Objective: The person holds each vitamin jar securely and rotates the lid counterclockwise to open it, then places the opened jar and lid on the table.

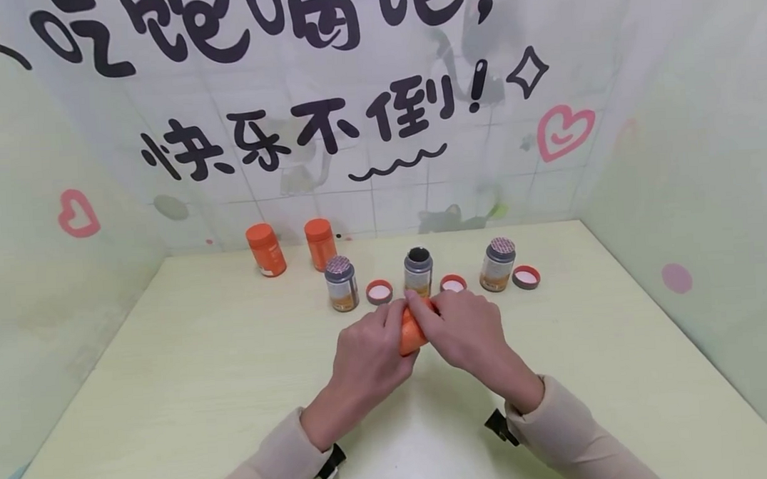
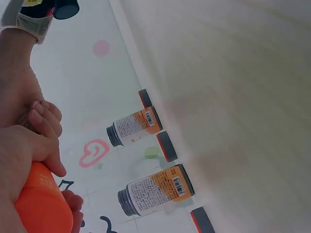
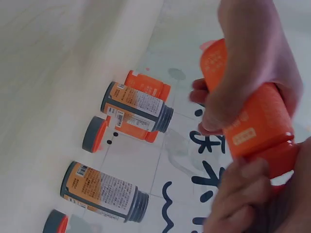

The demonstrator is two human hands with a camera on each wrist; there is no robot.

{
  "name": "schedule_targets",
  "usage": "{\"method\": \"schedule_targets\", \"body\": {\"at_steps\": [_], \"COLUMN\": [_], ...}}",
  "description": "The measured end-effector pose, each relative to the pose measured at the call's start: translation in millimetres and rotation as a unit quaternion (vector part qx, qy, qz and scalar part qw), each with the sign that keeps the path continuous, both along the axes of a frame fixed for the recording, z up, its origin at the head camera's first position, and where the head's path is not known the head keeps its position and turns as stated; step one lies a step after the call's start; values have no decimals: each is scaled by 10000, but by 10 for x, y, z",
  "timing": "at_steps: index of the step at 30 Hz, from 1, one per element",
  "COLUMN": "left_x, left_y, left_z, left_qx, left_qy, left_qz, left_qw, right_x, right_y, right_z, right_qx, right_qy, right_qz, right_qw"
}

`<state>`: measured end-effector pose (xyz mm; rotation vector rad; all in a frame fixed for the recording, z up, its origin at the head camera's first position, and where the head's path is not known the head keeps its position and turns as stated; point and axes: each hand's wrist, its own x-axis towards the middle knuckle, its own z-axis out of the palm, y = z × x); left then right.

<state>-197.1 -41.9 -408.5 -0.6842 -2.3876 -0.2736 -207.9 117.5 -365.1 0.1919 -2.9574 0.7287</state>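
Between my two hands I hold an orange bottle (image 1: 413,332) in the air above the table. My left hand (image 1: 370,346) grips its body, and the right hand (image 1: 472,330) is wrapped about the cap end. In the right wrist view the orange cap (image 3: 278,159) sits on the bottle, with right fingers curled against it. Just beyond the hands stands a grey bottle (image 1: 418,275) with an open, dark mouth. To either side of it, a left grey bottle (image 1: 342,293) and a right grey bottle (image 1: 497,269) have patterned seals over their mouths.
Red-rimmed lids lie beside the grey bottles: one left (image 1: 379,292), one middle (image 1: 453,283), one right (image 1: 526,277). Two capped orange bottles, one (image 1: 267,253) farther left than the other (image 1: 320,246), stand near the back wall (image 1: 395,210). Side walls flank the pale table (image 1: 202,362).
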Motion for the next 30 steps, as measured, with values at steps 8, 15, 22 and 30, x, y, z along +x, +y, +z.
{"method": "schedule_targets", "body": {"at_steps": [8,15,22,30], "left_x": [45,49,70,38], "left_y": [13,3,-20,-58], "left_z": [13,41,97,117], "left_qx": [286,715,1185,1093], "left_qy": [4,-608,-1115,-1084], "left_qz": [-114,-382,-648,-805], "left_qw": [9995,9949,9845,9848], "right_x": [4,-18,-49,-41], "right_y": [6,4,17,84], "right_z": [-94,-171,-177,-113], "right_qx": [-344,-538,-548,-458], "right_qy": [1691,2654,3666,3090], "right_qz": [286,563,1017,1514], "right_qw": [9846,9610,9232,9378]}}
